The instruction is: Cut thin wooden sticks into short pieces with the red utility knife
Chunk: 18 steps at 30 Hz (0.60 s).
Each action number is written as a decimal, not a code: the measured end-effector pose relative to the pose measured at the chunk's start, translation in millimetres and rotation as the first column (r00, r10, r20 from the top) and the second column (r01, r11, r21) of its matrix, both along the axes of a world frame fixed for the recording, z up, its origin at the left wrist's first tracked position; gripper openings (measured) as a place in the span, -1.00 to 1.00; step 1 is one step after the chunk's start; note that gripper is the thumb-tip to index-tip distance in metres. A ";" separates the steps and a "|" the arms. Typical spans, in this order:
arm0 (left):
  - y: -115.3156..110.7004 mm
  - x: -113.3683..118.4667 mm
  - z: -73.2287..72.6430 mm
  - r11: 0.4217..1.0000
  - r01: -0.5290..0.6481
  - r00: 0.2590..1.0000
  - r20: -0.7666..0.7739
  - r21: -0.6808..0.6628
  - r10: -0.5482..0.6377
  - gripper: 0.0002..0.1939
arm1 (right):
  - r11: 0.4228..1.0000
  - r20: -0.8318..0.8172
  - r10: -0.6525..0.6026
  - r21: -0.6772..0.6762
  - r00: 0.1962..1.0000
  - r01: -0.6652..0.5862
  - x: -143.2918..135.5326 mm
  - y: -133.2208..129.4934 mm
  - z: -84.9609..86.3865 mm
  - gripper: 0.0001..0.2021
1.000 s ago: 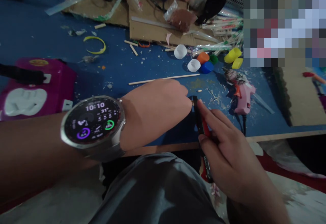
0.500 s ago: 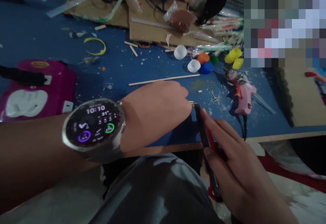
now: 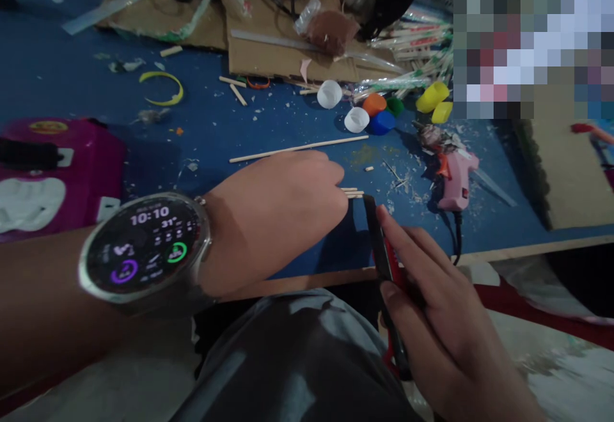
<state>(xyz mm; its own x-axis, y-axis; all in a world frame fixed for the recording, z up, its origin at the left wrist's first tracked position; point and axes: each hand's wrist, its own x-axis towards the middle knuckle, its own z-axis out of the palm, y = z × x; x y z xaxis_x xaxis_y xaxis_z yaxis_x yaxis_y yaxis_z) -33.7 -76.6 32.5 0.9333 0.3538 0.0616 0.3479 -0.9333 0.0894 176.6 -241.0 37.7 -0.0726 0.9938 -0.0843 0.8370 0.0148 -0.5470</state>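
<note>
My left hand (image 3: 278, 211), with a watch (image 3: 146, 246) on its wrist, is closed on thin wooden sticks (image 3: 354, 194). Only their short ends show past the fingers; the rest is hidden under the hand. A red and black utility knife (image 3: 384, 265) is gripped in my right hand (image 3: 436, 300), the forefinger laid along its top. The knife's dark tip is close to the stick ends; whether it touches them I cannot tell. Just beyond my left hand a long wooden stick (image 3: 297, 148) lies on the blue table (image 3: 201, 134), and a tiny cut piece (image 3: 369, 169) rests to its right.
A pink glue gun (image 3: 455, 182) with a cord lies at the right among scraps. Bottle caps (image 3: 330, 94) and bundled sticks (image 3: 417, 45) are farther back, by cardboard (image 3: 268, 57). A magenta box (image 3: 71, 172) stands at the left, a cardboard sheet (image 3: 566, 185) far right.
My left hand has shifted left, and more of the stick ends now shows beyond its fingers. The knife remains near them in my right hand. The whole view has moved slightly.
</note>
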 end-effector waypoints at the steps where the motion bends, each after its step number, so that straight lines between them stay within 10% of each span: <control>1: 0.4 0.0 0.1 1.000 -0.002 1.000 -0.027 -0.004 0.002 -0.73 | 1.000 0.002 0.003 -0.003 1.000 -0.003 0.0 0.1 0.3 -0.22; 18: 1.2 0.8 -0.7 1.000 0.015 1.000 0.025 -0.009 -0.014 -0.74 | 1.000 -0.002 -0.002 -0.015 1.000 0.002 -10.1 6.0 -2.8 -0.23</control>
<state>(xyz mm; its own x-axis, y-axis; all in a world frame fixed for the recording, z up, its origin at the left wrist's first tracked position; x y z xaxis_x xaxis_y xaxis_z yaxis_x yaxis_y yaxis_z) -32.9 -75.4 31.8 0.9366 0.3409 0.0815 0.3319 -0.9373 0.1064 166.4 -235.0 34.9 -0.0709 0.9925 -0.0994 0.8361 0.0048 -0.5485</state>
